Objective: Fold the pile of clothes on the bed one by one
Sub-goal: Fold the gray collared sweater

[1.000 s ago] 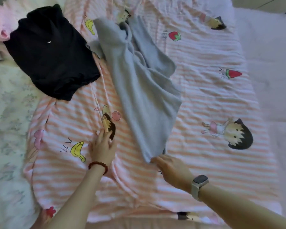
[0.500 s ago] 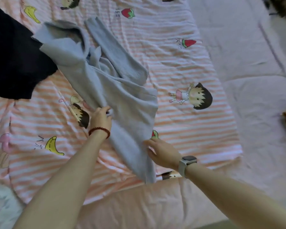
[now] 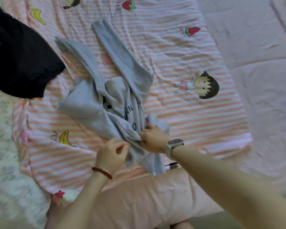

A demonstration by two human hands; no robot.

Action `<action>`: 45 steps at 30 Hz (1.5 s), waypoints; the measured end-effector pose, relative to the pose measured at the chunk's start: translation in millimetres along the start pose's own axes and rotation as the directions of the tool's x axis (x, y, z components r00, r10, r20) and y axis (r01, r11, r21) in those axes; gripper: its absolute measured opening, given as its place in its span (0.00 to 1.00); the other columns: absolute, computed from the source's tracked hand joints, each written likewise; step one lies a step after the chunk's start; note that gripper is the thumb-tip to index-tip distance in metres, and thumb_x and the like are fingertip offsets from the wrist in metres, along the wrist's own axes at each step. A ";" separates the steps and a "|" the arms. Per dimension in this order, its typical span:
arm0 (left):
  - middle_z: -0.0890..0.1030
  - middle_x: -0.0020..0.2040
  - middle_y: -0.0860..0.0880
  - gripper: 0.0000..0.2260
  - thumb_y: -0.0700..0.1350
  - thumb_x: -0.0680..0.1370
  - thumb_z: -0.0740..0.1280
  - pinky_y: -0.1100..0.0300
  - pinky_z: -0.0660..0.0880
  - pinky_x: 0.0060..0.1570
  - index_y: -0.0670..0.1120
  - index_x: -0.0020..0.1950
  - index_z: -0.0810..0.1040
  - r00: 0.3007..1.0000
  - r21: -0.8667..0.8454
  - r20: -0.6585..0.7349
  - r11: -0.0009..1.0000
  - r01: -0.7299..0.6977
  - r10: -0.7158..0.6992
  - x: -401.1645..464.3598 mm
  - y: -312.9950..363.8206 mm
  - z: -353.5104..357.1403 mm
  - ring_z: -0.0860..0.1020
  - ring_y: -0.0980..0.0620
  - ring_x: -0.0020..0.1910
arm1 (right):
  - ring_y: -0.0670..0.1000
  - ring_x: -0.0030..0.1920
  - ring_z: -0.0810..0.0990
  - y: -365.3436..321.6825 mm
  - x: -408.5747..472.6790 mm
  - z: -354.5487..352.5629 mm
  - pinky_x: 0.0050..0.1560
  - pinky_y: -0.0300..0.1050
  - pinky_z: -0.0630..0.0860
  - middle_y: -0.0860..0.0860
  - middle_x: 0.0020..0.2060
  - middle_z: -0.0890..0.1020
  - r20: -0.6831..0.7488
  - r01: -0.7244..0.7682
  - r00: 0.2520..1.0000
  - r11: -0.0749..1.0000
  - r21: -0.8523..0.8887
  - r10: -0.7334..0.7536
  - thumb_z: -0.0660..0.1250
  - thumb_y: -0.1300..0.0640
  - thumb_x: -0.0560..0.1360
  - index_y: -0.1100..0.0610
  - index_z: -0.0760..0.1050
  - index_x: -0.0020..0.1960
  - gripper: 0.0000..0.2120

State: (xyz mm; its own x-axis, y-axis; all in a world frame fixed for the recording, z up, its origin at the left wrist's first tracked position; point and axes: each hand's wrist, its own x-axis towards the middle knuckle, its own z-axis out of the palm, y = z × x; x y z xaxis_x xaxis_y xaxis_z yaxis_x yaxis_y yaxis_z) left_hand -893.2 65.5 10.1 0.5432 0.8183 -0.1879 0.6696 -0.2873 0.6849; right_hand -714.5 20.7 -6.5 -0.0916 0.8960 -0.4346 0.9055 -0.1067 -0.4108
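Since the earlier frames, the grey garment [image 3: 106, 103] has shifted toward the near edge of the bed [image 3: 254, 80] and now lies bunched, with dark printed lettering exposed on its crumpled middle. Both hands have moved together onto its near end. The left hand [image 3: 111, 154], wearing a red bead bracelet [image 3: 102, 172], was previously at the garment's left edge; it now sits at the lower hem with fingers curled, pinching a fold of grey fabric. The right hand [image 3: 153, 139], wearing a watch [image 3: 172, 146], grips gathered fabric just beside the left hand, fingers closed on the cloth. Two long grey sections extend away from the hands across the striped cartoon sheet [image 3: 188, 113]. The black garment [image 3: 21, 60] lies at far left, apart from the grey one. A pink blanket [image 3: 147, 200] covers the near edge.
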 end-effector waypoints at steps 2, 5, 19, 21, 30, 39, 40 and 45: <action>0.77 0.36 0.45 0.15 0.50 0.72 0.59 0.56 0.74 0.35 0.43 0.40 0.83 0.943 0.113 -0.304 0.988 -0.110 0.140 12.0 3.9 -10.7 0.74 0.47 0.36 | 0.58 0.41 0.76 0.4 -21.4 19.7 0.40 0.50 0.71 0.54 0.31 0.79 -0.086 0.088 0.992 0.996 0.005 -0.087 0.55 0.50 0.71 0.58 0.76 0.38 0.16; 0.77 0.52 0.41 0.17 0.50 0.74 0.61 0.47 0.73 0.50 0.43 0.57 0.79 0.910 0.293 -0.366 0.952 -0.086 0.195 39.3 8.7 -18.4 0.73 0.42 0.52 | 0.53 0.28 0.76 -10.5 -58.7 48.1 0.34 0.42 0.74 0.48 0.25 0.75 -0.033 0.294 0.954 0.949 -0.116 -0.299 0.75 0.55 0.58 0.53 0.74 0.31 0.10; 0.76 0.52 0.42 0.12 0.27 0.71 0.61 0.54 0.73 0.51 0.37 0.48 0.80 0.946 0.144 0.022 0.938 0.316 -0.323 -27.4 -56.9 -21.8 0.76 0.42 0.51 | 0.57 0.54 0.76 -10.6 -43.1 12.5 0.53 0.50 0.71 0.54 0.55 0.78 -0.101 0.027 0.995 0.998 0.056 -0.021 0.48 0.53 0.79 0.56 0.72 0.64 0.20; 0.76 0.50 0.40 0.11 0.28 0.70 0.63 0.56 0.71 0.44 0.37 0.47 0.80 0.918 0.131 -0.078 0.909 0.397 -0.389 -51.2 -67.7 -30.3 0.77 0.40 0.47 | 0.57 0.56 0.75 -18.1 -17.3 -2.3 0.54 0.51 0.72 0.54 0.57 0.76 -0.161 0.024 0.987 0.998 0.053 -0.015 0.53 0.57 0.80 0.56 0.70 0.67 0.17; 0.75 0.53 0.39 0.13 0.41 0.67 0.62 0.45 0.72 0.49 0.40 0.48 0.79 0.836 0.114 -0.474 0.922 0.370 -0.277 -1.2 -72.5 -66.3 0.74 0.36 0.52 | 0.55 0.69 0.63 -52.8 100.5 -69.0 0.63 0.50 0.64 0.53 0.70 0.65 -0.237 -0.005 0.971 0.994 -0.106 -0.020 0.53 0.59 0.79 0.56 0.58 0.73 0.22; 0.74 0.62 0.44 0.25 0.59 0.76 0.58 0.46 0.70 0.60 0.46 0.67 0.68 0.789 -0.037 -0.044 0.790 0.612 -0.613 119.6 -111.8 -88.5 0.71 0.42 0.61 | 0.53 0.70 0.64 -40.6 175.4 -105.6 0.74 0.54 0.49 0.55 0.70 0.66 -0.031 -0.065 0.998 0.977 -0.203 0.060 0.51 0.53 0.79 0.57 0.57 0.73 0.23; 0.77 0.54 0.45 0.20 0.58 0.77 0.58 0.50 0.72 0.55 0.45 0.58 0.73 0.784 -0.085 -0.053 0.785 0.613 -0.618 120.1 -114.0 -90.2 0.73 0.43 0.55 | 0.54 0.58 0.75 -43.9 178.0 -105.9 0.73 0.54 0.50 0.54 0.58 0.76 -0.004 -0.080 0.997 0.977 -0.200 0.081 0.49 0.52 0.79 0.57 0.65 0.67 0.19; 0.68 0.31 0.50 0.16 0.45 0.80 0.58 0.60 0.62 0.31 0.47 0.33 0.65 0.828 -0.333 -0.197 0.830 0.448 -0.526 93.3 -99.3 -108.7 0.67 0.50 0.34 | 0.53 0.32 0.74 -62.2 145.9 -104.0 0.51 0.46 0.71 0.49 0.27 0.72 -0.093 -0.036 0.995 0.983 -0.179 0.020 0.55 0.52 0.78 0.55 0.66 0.33 0.16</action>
State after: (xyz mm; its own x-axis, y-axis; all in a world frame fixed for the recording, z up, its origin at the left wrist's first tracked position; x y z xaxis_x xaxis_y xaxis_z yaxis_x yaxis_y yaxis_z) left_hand -964.1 224.5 1.1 -0.0021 0.9262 -0.3771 0.6304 0.2939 0.7184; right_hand -741.2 203.0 39.0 -0.0347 0.9297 -0.3666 0.9678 -0.0602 -0.2443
